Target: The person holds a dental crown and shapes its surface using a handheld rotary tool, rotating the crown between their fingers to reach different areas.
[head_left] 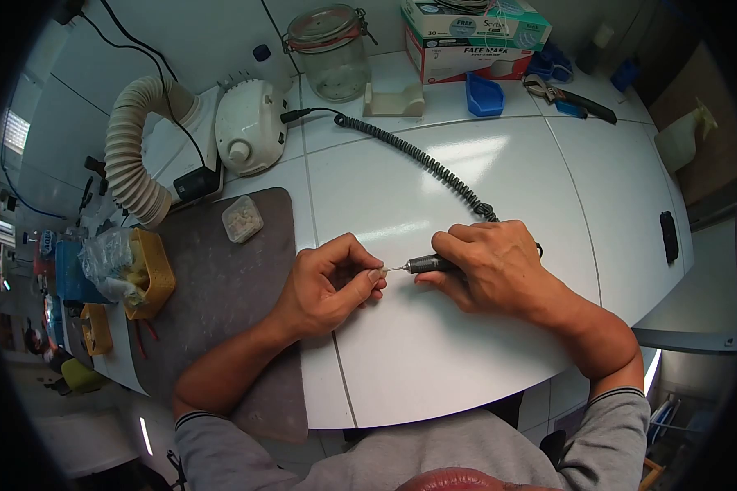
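My right hand (499, 266) is closed around a black rotary handpiece (428, 263), its thin metal bit (396, 268) pointing left. A black coiled cord (434, 166) runs from its back end to a cream control box (250, 127). My left hand (336, 282) is closed in a pinch, thumb against fingers, right at the bit's tip. What it grips is tiny and mostly hidden by the fingertips, so its kind does not show. Both hands are just above the white tiled tabletop (467, 360).
A small clear box (242, 217) of pale bits sits on the grey mat (221, 286). A ribbed hose (127, 147), glass jar (329, 61), face mask boxes (475, 41), blue holder (485, 95) and adjustable wrench (573, 98) line the back. Yellow bins (155, 274) stand left.
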Motion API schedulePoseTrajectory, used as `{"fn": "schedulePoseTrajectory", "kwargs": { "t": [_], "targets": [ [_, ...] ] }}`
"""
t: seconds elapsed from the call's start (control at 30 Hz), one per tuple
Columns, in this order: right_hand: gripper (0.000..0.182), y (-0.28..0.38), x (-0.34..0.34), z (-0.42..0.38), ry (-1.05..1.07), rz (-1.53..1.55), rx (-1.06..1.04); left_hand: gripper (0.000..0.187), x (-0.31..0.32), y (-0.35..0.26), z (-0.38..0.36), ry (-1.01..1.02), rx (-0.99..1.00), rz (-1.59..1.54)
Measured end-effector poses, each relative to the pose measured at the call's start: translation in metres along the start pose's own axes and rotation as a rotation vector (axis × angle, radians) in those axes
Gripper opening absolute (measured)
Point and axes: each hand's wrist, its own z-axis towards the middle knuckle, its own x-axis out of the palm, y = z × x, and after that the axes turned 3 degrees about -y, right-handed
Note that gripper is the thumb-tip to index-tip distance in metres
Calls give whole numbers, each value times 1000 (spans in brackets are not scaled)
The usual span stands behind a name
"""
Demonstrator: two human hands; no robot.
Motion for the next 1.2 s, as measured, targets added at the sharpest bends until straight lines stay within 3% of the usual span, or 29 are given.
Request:
{"fn": "schedulePoseTrajectory", "kwargs": {
  "t": [1.2],
  "targets": [
    [46,0,0,-1,1,11,1,10,1,0,0,-3,16,24]
  ]
}}
